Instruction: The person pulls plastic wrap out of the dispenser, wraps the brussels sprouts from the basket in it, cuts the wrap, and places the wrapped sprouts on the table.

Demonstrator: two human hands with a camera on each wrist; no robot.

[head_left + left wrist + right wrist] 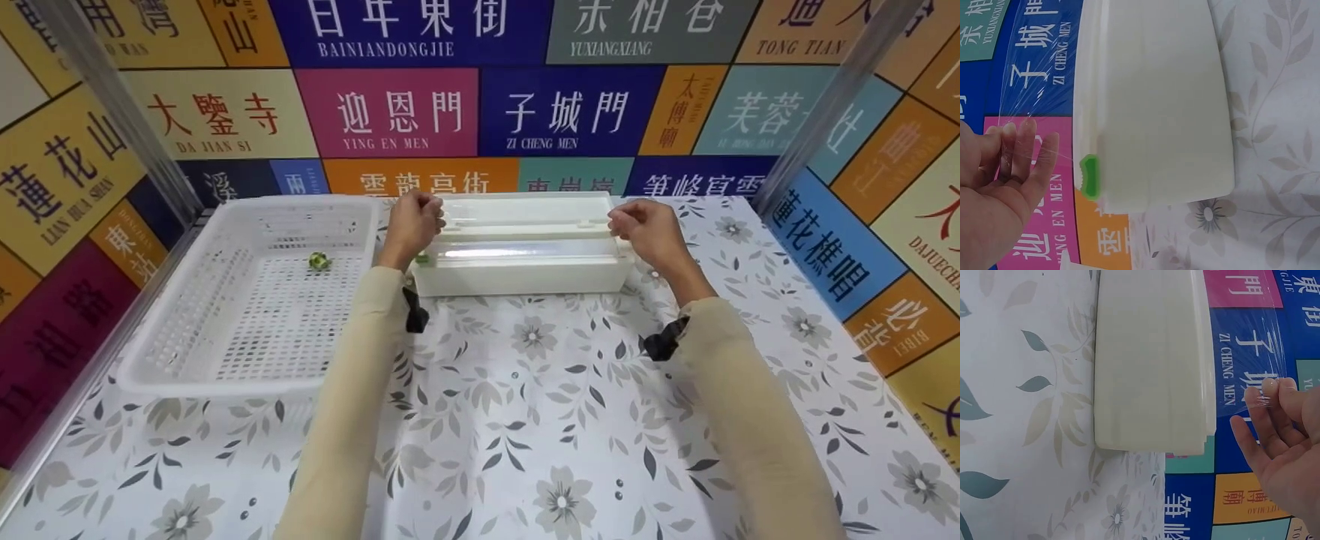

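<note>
A white cling film dispenser stands on the table in the head view, its lid raised at the back. Clear cling film stretches up from it between my hands. My left hand pinches the film's left corner between thumb and fingertips, above the dispenser's left end. At the right end, my right hand pinches the other corner; in the right wrist view the film bunches at the fingertips. A green slide cutter sits on the dispenser's edge, close to my left hand.
Left of the dispenser is a white perforated plastic basket holding a small green-and-yellowish item. The table has a floral cover. Printed panels wall the back and sides, with clear posts at the corners.
</note>
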